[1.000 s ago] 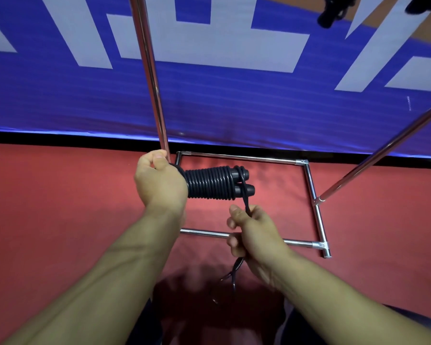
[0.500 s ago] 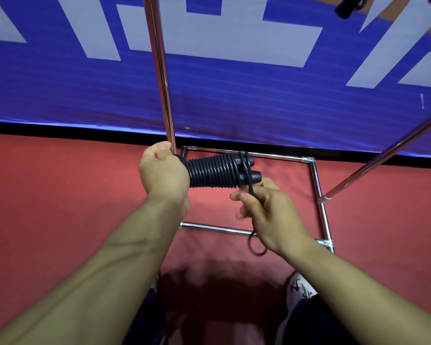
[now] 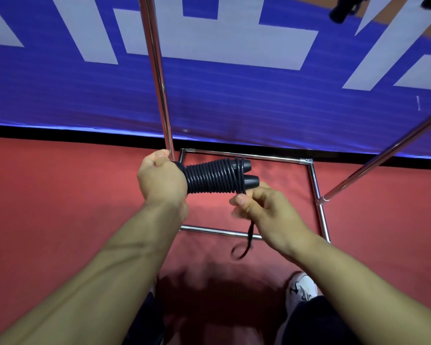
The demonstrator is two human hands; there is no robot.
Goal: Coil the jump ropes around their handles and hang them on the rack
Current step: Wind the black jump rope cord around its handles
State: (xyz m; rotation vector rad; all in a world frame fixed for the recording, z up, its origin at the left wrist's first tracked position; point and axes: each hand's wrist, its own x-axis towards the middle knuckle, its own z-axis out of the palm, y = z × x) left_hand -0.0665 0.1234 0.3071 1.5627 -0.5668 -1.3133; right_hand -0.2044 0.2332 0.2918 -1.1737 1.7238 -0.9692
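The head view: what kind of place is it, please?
Probably a sports hall or gym. The red floor looks like sports matting, a blue banner with large white letters runs along the wall, and the hands coil a jump rope beside a metal rack.

The jump rope point(image 3: 213, 179) wound round its two handles point(image 3: 249, 174) was black all over, its coils showing as fine ridged bands. The rack point(image 3: 316, 195) was shiny silver chrome. The floor point(image 3: 60, 195) was plain red. The banner point(image 3: 234, 103) behind was deep blue with large white block shapes and a black strip along its bottom edge. The shoe point(image 3: 301, 290) was white with black marks
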